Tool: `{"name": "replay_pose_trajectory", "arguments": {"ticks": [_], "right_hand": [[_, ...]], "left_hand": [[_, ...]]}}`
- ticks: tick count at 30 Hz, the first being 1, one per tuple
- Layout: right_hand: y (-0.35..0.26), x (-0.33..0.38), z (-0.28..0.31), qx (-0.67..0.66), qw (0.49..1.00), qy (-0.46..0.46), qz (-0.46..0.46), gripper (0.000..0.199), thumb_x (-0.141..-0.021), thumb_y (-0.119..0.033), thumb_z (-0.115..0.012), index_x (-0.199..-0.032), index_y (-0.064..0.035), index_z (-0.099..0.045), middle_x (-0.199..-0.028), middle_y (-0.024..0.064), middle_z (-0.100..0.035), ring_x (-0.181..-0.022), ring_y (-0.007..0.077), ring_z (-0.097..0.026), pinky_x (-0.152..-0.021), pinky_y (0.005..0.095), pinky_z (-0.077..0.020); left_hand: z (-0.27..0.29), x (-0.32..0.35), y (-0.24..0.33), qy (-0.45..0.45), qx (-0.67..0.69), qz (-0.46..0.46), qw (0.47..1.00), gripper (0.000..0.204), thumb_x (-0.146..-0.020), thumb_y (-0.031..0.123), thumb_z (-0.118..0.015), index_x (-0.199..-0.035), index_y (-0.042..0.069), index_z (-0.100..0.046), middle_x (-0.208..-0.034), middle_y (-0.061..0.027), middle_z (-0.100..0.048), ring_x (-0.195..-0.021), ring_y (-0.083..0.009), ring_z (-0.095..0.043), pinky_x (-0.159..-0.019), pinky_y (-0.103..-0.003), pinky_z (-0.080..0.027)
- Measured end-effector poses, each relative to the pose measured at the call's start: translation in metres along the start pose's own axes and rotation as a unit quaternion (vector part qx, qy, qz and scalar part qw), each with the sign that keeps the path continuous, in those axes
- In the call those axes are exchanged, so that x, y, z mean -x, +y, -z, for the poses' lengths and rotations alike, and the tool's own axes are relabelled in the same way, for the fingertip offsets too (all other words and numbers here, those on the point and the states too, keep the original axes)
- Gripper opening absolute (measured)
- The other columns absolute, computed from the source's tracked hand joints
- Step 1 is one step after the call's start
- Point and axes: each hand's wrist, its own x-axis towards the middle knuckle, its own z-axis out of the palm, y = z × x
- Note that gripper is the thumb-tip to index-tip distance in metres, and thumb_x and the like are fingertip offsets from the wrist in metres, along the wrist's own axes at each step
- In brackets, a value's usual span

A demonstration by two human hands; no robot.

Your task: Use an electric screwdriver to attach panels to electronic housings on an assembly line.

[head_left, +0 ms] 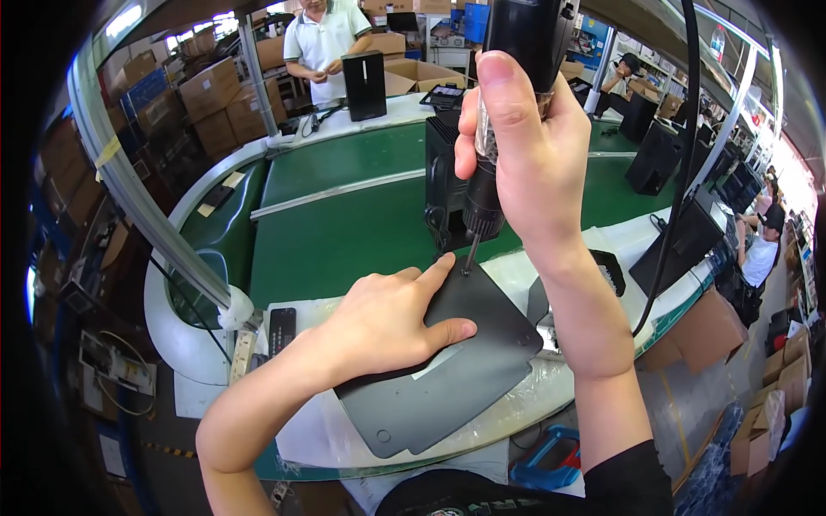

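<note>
My right hand [535, 142] is wrapped round a black electric screwdriver [484, 205], held upright. Its thin bit points down and meets the far corner of a dark grey flat panel [456, 391]. The panel lies on the white worktop and has round feet near its corners. My left hand [391, 314] rests flat on the panel's left part, with forefinger and thumb spread; the forefinger points toward the bit. Whether a screw sits under the bit is too small to tell.
A green conveyor [335, 245] runs beyond the worktop, carrying a black upright case [440, 172]. A black phone-like device [282, 330] lies left of the panel. A black cable [686, 172] hangs at right. Across the belt stands a person [323, 47]. A blue-handled tool [551, 456] sits below the worktop edge.
</note>
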Motion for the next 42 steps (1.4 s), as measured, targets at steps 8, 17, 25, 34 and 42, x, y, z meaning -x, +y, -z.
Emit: {"name": "replay_pose_trajectory", "arguments": {"ticks": [8,17,25,34,42], "right_hand": [[-0.001,0.002,-0.002,-0.021,1.0,-0.018,-0.014,0.035,-0.091,-0.034,-0.06,-0.094,0.0001,-0.054,-0.064,0.0061,-0.056,-0.045,0.0123,-0.053,-0.044,0.0241,-0.0432],[-0.031,0.123,0.14,0.175,0.943,0.265,0.099,0.048,-0.095,-0.033,-0.049,-0.121,0.0064,-0.041,-0.073,0.0085,-0.055,-0.051,0.0144,-0.052,-0.048,0.0259,-0.0452],[0.055,0.243,0.208,0.267,0.909,0.32,-0.018,0.042,-0.088,-0.015,-0.051,-0.12,0.0084,-0.037,-0.08,0.0079,-0.055,-0.059,0.0143,-0.056,-0.059,0.0277,-0.048],[0.058,0.253,0.194,0.269,0.912,0.294,-0.101,0.041,-0.089,-0.018,-0.051,-0.12,0.0072,-0.043,-0.075,0.007,-0.056,-0.057,0.013,-0.055,-0.057,0.0266,-0.0477],[-0.01,0.207,0.107,0.05,0.955,0.287,-0.053,0.067,-0.091,-0.053,-0.047,-0.127,0.0034,-0.036,-0.073,0.0068,-0.049,-0.044,0.015,-0.046,-0.041,0.0268,-0.0403]], "left_hand": [[0.008,0.005,0.003,-0.028,0.008,0.003,1.0,0.081,-0.083,0.053,-0.058,-0.134,-0.006,-0.037,-0.103,-0.0274,-0.06,-0.091,-0.0411,-0.061,-0.085,-0.04,-0.047],[-0.114,0.104,-0.145,0.199,0.563,0.1,0.796,0.06,-0.093,0.047,-0.045,-0.122,-0.006,-0.052,-0.111,-0.0166,-0.06,-0.102,-0.024,-0.058,-0.088,-0.036,-0.046],[-0.161,0.147,-0.118,0.364,0.299,0.177,0.864,0.056,-0.092,0.044,-0.049,-0.117,-0.006,-0.052,-0.109,-0.0154,-0.058,-0.096,-0.0221,-0.057,-0.084,-0.033,-0.046],[-0.084,0.038,-0.047,0.025,0.192,0.277,0.941,0.038,-0.092,0.031,-0.054,-0.09,-0.006,-0.06,-0.072,-0.0076,-0.06,-0.071,-0.012,-0.052,-0.066,-0.028,-0.044],[-0.106,0.036,-0.074,-0.052,0.203,0.139,0.968,0.037,-0.092,0.028,-0.05,-0.111,-0.002,-0.058,-0.097,-0.0259,-0.063,-0.094,-0.0389,-0.061,-0.085,-0.039,-0.046]]}}
